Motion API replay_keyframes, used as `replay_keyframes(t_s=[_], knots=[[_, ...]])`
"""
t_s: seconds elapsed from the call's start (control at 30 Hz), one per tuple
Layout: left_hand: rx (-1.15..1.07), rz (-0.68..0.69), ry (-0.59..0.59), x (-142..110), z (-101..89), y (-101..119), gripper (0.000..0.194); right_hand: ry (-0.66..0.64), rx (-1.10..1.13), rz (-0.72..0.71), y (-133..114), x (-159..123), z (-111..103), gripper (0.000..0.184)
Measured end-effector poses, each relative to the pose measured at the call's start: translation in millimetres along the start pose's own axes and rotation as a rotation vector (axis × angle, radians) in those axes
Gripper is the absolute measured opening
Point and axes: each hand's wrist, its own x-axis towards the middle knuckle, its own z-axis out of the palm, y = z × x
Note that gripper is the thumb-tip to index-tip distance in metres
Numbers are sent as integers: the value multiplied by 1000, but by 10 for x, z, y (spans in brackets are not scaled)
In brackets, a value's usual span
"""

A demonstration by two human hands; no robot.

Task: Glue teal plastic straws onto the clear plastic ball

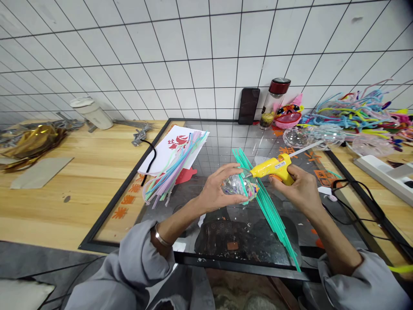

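Note:
Between the thumb and fingers of my left hand (217, 188) is a clear plastic ball (232, 185), with colourful bits showing and a green strip across its side. My right hand (301, 189) is wrapped round the handle of a yellow glue gun (272, 168). Its nozzle points left and meets the ball near the green strip; whether they touch I cannot tell. A white glue stick (305, 149) pokes out of the gun's back. Beneath the hands, a bundle of green pipe cleaners (274, 215) lies slantwise on the dark glass panel (206, 155).
Pastel pipe cleaners (176, 168) lie on white paper (164, 144) to the left. Along the wall stand a phone (248, 106) and a glass bottle (269, 107). At right are clear plastic shells (329, 135), a colourful pipe-cleaner heap (355, 110), a power strip (387, 176) and a black cable (358, 219).

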Motion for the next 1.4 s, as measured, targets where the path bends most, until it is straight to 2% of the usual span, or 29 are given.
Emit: replay_keyframes(t_s=[0.97, 1.4], knots=[[-2, -14, 21, -21, 8, -16, 58, 1, -2, 0, 28, -10, 1, 31], [15, 24, 20, -31, 13, -5, 59, -2, 24, 6, 17, -26, 32, 31]])
